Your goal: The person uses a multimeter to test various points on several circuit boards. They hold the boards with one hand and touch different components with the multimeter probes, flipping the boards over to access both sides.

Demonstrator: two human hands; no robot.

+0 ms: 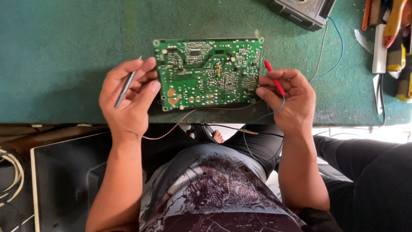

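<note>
Green circuit board (pixel 209 73) lies solder-side up on desk (pixel 64 51) between both hands, long axis left-right. Left hand (pixel 128 96) pinches grey probe (pixel 125 89); right hand (pixel 288 96) pinches red probe (pixel 274 77), tip beside board's right edge.

Meter (pixel 303 12) at top edge: upper part cut off, dial unreadable. Tools (pixel 392 41) at right edge cropped, kinds unclear. Red probe (pixel 274 79): rear end buried in right hand (pixel 288 99). Circuit board (pixel 209 72): left edge behind left hand (pixel 128 96) fingers; solder joints too small to distinguish.
</note>
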